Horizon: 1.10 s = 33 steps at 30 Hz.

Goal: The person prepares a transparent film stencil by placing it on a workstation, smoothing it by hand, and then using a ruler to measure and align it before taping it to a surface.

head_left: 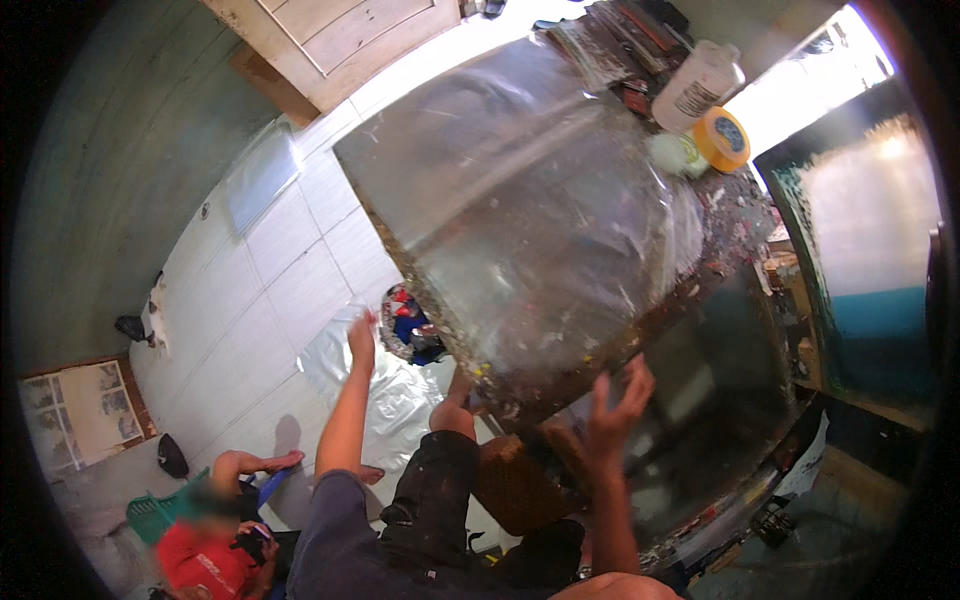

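My left hand [362,332] is out to the left of the worktable, closed at the top edge of a shiny clear plastic sheet [392,405] that spreads below it over the floor tiles. My right hand [620,402] is open, fingers apart and slightly blurred, at the near edge of the table and holding nothing. Large clear plastic sheeting [540,210] covers much of the paint-spattered tabletop [705,265]. Beside that edge lies a dark, glossy panel [700,390].
A white plastic bottle [695,88] and a yellow tape roll [722,140] stand at the far right, near stacked frames [630,45]. A round container of coloured scraps [410,325] is beside the table. At lower left sits a person in red [205,560].
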Each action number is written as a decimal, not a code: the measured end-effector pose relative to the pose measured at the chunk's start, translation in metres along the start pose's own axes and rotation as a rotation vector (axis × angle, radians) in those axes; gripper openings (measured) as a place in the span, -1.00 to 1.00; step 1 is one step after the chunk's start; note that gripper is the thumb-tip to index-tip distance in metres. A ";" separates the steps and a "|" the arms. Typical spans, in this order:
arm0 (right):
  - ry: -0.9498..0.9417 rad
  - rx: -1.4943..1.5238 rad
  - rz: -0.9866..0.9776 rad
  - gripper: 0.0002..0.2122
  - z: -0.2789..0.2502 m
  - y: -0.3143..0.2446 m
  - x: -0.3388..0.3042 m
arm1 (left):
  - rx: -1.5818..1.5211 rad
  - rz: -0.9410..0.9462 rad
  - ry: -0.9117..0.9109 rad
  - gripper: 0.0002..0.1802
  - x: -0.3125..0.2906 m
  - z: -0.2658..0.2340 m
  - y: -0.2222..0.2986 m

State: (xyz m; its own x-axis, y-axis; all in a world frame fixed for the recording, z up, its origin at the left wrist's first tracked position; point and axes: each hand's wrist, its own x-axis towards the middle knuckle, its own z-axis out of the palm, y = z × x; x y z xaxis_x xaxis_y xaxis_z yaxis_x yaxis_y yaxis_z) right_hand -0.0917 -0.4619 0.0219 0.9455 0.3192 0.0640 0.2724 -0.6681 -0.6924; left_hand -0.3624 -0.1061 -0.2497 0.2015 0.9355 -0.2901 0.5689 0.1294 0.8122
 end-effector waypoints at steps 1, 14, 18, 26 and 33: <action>0.050 -0.009 0.030 -0.39 0.016 -0.008 0.033 | -0.312 0.041 0.073 -0.38 0.052 -0.030 0.051; 0.142 -0.212 0.590 -0.41 0.051 -0.025 0.164 | -0.717 -0.117 -0.247 -0.66 0.256 -0.010 0.309; 0.049 0.656 0.738 -0.63 0.043 0.016 0.152 | -0.731 0.040 -0.160 -0.68 0.247 -0.013 0.298; -0.248 0.955 0.643 -0.86 0.020 -0.093 0.042 | -0.699 0.103 -0.003 -0.58 0.190 -0.194 0.265; -0.462 0.949 0.588 -0.79 0.077 -0.151 -0.127 | -0.659 -0.064 0.214 -0.53 0.091 -0.427 0.030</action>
State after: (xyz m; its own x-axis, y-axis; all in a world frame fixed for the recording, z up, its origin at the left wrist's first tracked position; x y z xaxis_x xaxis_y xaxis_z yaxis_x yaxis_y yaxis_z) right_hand -0.2663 -0.3493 0.0631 0.6754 0.4715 -0.5670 -0.6008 -0.0941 -0.7939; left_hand -0.6681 0.1230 -0.0356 -0.0169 0.9550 -0.2963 -0.0421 0.2954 0.9545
